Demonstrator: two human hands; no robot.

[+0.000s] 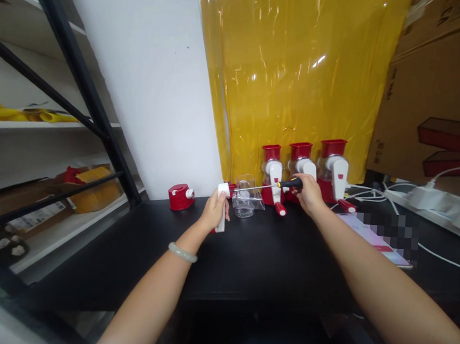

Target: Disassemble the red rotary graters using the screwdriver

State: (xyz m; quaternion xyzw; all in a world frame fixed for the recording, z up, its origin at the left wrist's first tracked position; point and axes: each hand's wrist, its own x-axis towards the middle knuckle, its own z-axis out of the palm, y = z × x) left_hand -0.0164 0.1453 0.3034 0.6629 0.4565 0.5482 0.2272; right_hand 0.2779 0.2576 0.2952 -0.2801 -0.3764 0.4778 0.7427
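Note:
My left hand (213,210) is closed around a white crank handle (221,221) with a red part at its end, held above the black table. In my right hand (309,193) is a screwdriver (290,183) with a black and yellow grip. Its long shaft points left, and the tip meets the hub end of the crank handle; the exact contact is too small to make out. Behind the shaft stands a clear plastic grinder body (245,206). A red grinder base (181,197) with a white knob sits to the left of my left hand.
Three red and white rotary graters, one a grater (333,173) at the right, stand along the yellow plastic curtain (306,67). A tablet (370,237) lies on the black table (255,267). White cables and a power strip (441,211) are at right; a shelf rack (76,69) stands left.

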